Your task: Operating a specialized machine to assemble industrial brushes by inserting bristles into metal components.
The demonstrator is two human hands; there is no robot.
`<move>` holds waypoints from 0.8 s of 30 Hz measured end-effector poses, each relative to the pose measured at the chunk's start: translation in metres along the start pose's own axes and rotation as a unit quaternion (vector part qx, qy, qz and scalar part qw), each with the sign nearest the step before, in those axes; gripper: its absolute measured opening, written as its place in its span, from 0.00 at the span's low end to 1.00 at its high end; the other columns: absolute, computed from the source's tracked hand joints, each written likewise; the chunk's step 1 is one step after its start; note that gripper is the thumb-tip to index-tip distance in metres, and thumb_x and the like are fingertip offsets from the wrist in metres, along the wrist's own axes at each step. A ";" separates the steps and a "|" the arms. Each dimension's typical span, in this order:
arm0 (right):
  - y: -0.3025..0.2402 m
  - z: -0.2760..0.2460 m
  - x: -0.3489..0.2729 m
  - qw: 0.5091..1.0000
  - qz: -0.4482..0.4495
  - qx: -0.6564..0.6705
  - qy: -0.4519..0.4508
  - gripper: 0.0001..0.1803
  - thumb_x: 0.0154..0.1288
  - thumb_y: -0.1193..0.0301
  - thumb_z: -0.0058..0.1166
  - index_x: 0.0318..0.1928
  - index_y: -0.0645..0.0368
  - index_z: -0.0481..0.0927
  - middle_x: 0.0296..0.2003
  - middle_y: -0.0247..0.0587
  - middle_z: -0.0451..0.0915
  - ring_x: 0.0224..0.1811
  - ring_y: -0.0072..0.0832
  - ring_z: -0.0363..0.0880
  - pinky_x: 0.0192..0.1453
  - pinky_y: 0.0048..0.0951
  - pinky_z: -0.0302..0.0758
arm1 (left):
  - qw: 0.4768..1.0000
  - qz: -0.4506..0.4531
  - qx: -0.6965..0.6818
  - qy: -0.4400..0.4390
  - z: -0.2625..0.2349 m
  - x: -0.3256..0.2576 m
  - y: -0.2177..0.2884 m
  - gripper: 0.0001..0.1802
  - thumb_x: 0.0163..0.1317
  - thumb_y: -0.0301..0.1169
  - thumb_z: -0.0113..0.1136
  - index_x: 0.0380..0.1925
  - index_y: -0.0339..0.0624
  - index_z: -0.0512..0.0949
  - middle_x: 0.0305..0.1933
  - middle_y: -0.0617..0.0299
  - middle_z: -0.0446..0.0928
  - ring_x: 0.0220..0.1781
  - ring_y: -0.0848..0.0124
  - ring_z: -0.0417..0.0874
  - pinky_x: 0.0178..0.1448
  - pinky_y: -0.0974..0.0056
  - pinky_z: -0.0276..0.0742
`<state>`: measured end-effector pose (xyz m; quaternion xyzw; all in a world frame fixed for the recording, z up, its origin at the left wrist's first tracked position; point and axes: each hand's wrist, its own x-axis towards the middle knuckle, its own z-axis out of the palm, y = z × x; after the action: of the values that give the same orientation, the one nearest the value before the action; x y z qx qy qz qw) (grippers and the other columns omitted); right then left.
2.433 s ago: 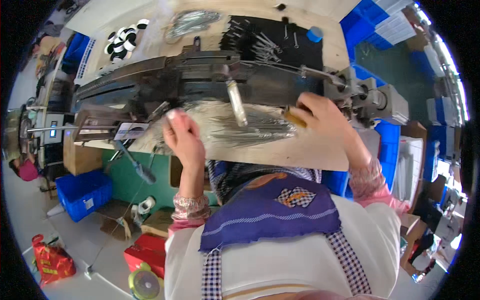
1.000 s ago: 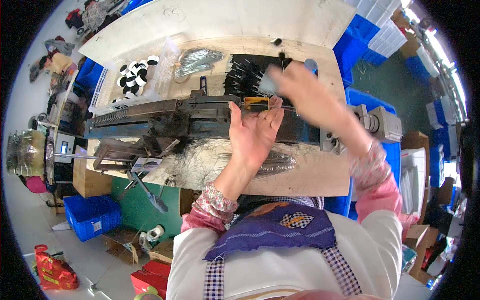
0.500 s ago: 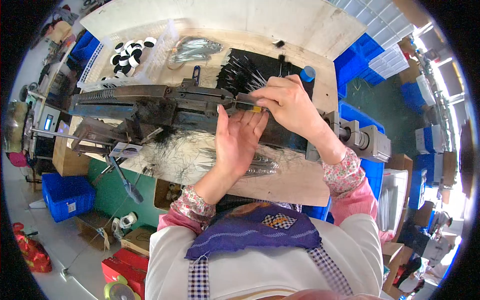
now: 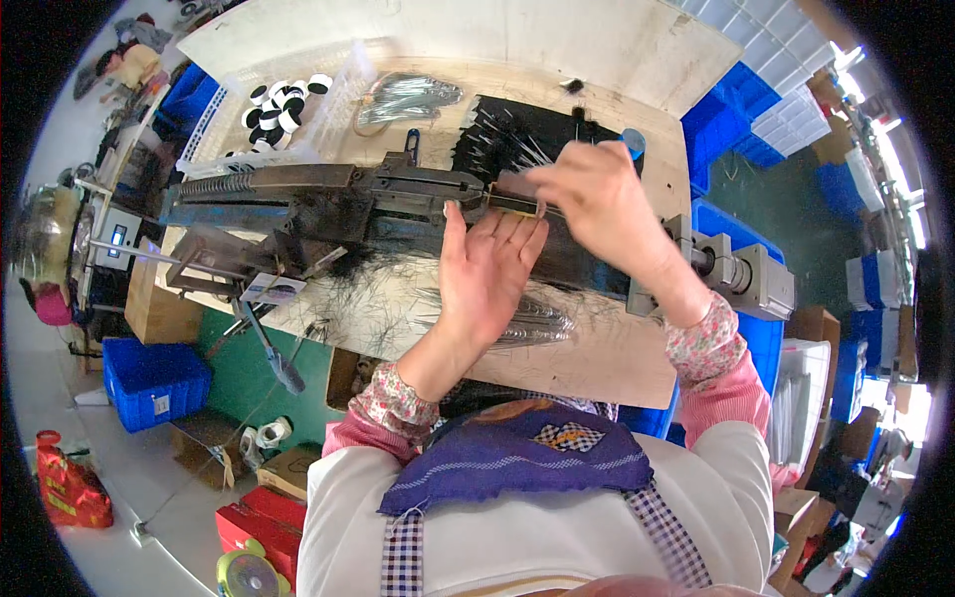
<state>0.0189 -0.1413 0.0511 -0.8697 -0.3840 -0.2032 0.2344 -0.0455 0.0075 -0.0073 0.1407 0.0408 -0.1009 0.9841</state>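
Note:
My left hand point(image 4: 487, 264) lies palm up with its fingers stretched out and thumb apart. Its fingertips are at the front edge of the slotted end point(image 4: 515, 203) of a long dark metal machine point(image 4: 318, 199). Over that end is my right hand point(image 4: 602, 204), its fingers curled and smeared by motion. A blurred dark flat piece point(image 4: 515, 183) is at those fingertips; what it is I cannot make out. Behind the hands, thin metal wires with black bristles point(image 4: 507, 139) lie on a black mat point(image 4: 466, 164). A bundle of bare wires point(image 4: 537, 323) lies in front of the machine.
A white plastic basket point(image 4: 348, 95) of black-and-white round pieces point(image 4: 288, 104) stands back left, beside silver wires point(image 4: 423, 97). A blue round cap point(image 4: 633, 142) sits at the mat's right. A motor-like grey block point(image 4: 761, 282) juts out right. Black bristles litter the wooden table point(image 4: 597, 353).
My right hand has lifted slightly and its fingers have drawn back to the right from the machine's end. The dark piece there appears raised. My left hand stays open, palm up.

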 end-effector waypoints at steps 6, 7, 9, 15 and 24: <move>0.021 0.001 0.003 0.992 0.041 0.065 -0.099 0.09 0.55 0.70 0.58 0.38 0.51 0.85 0.26 0.34 0.75 0.35 0.33 0.76 0.50 0.36 0.65 | 1.000 0.013 0.004 0.007 0.009 -0.003 0.005 0.38 0.70 0.57 0.35 0.55 0.25 0.62 0.62 0.45 0.65 0.68 0.56 0.63 0.75 0.55 0.53; 0.019 0.001 0.004 0.992 0.035 0.054 -0.109 0.09 0.55 0.70 0.58 0.38 0.51 0.85 0.26 0.34 0.75 0.36 0.33 0.76 0.51 0.36 0.64 | 1.000 0.015 0.009 0.016 0.008 -0.003 0.006 0.38 0.70 0.56 0.36 0.55 0.25 0.63 0.62 0.45 0.65 0.68 0.56 0.63 0.75 0.55 0.54; 0.014 -0.001 0.008 0.994 0.021 0.036 -0.103 0.09 0.55 0.70 0.58 0.38 0.51 0.85 0.26 0.34 0.75 0.36 0.33 0.76 0.51 0.36 0.64 | 1.000 0.020 0.019 0.004 0.008 0.000 0.007 0.38 0.70 0.56 0.36 0.55 0.25 0.63 0.61 0.45 0.65 0.68 0.56 0.63 0.75 0.55 0.54; 0.020 -0.002 0.002 0.997 0.015 0.012 -0.081 0.10 0.54 0.70 0.58 0.38 0.49 0.84 0.26 0.34 0.74 0.36 0.34 0.76 0.49 0.36 0.65 | 0.999 0.006 0.037 -0.009 0.005 0.001 0.007 0.37 0.69 0.58 0.37 0.54 0.28 0.64 0.60 0.48 0.67 0.66 0.60 0.65 0.73 0.58 0.57; -0.015 -0.015 0.002 0.994 0.078 0.070 0.039 0.07 0.60 0.73 0.50 0.40 0.54 0.77 0.29 0.42 0.78 0.34 0.43 0.80 0.38 0.43 0.74 | 1.000 -0.002 0.014 -0.017 0.004 -0.004 0.008 0.35 0.70 0.56 0.38 0.53 0.30 0.65 0.58 0.50 0.70 0.63 0.62 0.68 0.69 0.60 0.62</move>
<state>0.0062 -0.1400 0.0673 -0.8695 -0.3192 -0.1907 0.3250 -0.0473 0.0146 -0.0014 0.1522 0.0231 -0.1062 0.9824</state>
